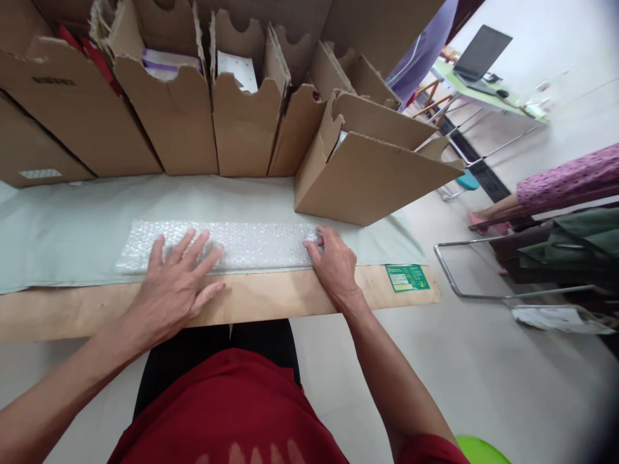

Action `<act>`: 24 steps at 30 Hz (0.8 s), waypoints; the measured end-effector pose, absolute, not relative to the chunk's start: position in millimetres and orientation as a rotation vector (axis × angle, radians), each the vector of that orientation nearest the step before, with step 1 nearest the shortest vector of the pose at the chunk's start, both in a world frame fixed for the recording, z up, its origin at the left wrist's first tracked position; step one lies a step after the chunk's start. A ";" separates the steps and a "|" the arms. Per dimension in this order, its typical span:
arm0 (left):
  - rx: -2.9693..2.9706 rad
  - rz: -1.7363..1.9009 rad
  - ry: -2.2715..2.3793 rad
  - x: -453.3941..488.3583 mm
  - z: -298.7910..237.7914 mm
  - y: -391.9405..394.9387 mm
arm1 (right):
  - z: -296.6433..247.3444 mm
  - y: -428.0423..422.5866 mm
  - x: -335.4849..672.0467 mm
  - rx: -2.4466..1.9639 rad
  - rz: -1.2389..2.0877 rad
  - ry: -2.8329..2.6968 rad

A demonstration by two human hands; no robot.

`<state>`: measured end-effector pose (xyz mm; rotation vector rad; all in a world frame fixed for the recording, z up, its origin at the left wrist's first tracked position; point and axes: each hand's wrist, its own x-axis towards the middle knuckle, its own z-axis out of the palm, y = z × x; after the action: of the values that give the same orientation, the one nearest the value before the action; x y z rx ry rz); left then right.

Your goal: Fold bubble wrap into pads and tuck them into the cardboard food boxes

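A long, flat strip of bubble wrap (264, 246) lies along the front of the cloth-covered table. My left hand (181, 277) rests on its left part, fingers spread and palm down. At the strip's right end is my right hand (334, 261), its thumb and forefinger bent around the edge in a pinch. Whether something is wrapped inside the bubble wrap, I cannot tell.
Several cardboard file boxes (246, 129) stand in a row behind the strip, some with papers inside. One box (372, 171) is angled at the right. A green label (407, 278) marks the wooden table edge (271, 296). A person's legs (503, 207) and a metal-framed chair (449, 270) are at right.
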<state>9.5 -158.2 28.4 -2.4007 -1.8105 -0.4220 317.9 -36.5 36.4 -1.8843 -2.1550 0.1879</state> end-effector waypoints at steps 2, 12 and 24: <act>-2.498 -0.359 -1.840 13.3 20.4 -157.0 | 42.4 -30.0 316.8 -1.904 0.258 -2.151; -2.476 -0.719 -1.847 -7.8 13.1 -155.8 | 61.6 -1.6 308.5 -1.937 0.583 -2.213; -2.384 -0.814 -1.803 -24.0 26.7 -157.6 | 71.3 -58.3 333.3 -1.710 0.950 -2.098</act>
<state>-24.0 -157.6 26.7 -2.3844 -1.8031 -0.8143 333.3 -58.3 71.3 -1.7102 -2.0982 0.9504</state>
